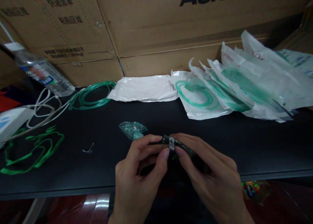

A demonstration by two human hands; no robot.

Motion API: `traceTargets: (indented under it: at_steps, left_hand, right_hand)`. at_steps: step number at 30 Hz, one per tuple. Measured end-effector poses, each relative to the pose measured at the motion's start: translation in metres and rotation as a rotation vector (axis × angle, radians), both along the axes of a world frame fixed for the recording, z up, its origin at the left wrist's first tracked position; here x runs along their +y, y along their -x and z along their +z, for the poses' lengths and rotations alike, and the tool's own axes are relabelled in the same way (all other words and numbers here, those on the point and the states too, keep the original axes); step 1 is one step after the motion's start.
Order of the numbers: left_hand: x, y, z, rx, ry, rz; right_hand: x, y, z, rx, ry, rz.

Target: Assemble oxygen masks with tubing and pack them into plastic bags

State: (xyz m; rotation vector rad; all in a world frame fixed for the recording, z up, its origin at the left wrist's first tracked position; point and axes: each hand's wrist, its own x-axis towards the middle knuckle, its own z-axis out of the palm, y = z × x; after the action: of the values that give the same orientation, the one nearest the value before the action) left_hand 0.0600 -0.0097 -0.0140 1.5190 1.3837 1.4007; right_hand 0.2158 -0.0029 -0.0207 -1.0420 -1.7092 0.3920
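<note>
Both hands hold a clear, dark-greenish mask [182, 145] at the front of the table, with a small metal nose strip [171, 143] on it. My left hand [144, 165] pinches its left edge, thumb beside the strip. My right hand [207, 165] grips the other side, thumb and fingers closed on the plastic. Much of the mask is hidden by my fingers. Just beyond my left hand lies a small clear green plastic mask piece [132, 129] with a short tube end. Further left is a small clear curved piece [88, 148].
Green elastic straps [46, 152] lie at left, near white cables [36, 110] and a tilted plastic bottle [46, 67]. Coiled green tubing [90, 95], a white packet [144, 89] and several packaged mask sets [202, 93] line the back against a cardboard box [156, 28].
</note>
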Motion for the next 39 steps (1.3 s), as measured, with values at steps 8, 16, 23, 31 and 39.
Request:
traceTargets:
  at_steps: [8, 16, 23, 31, 39]
  left_hand:
    - [0.001, 0.005, -0.003, 0.082, -0.034, -0.059]
    - [-0.003, 0.006, -0.008, 0.159, -0.167, -0.016]
    - [-0.004, 0.007, -0.01, 0.203, -0.181, 0.0]
    - [-0.006, 0.006, -0.008, 0.244, -0.225, -0.013]
    - [-0.003, 0.005, -0.008, 0.225, -0.214, -0.014]
  right_hand:
    - [-0.001, -0.002, 0.0, 0.001, -0.022, 0.021]
    - [0.0, -0.004, 0.003, -0.008, -0.034, 0.08]
    - [-0.001, -0.005, 0.002, -0.013, -0.021, 0.101]
    - [-0.003, -0.003, 0.001, 0.04, -0.038, 0.087]
    - [-0.003, -0.002, 0.004, 0.07, -0.049, 0.069]
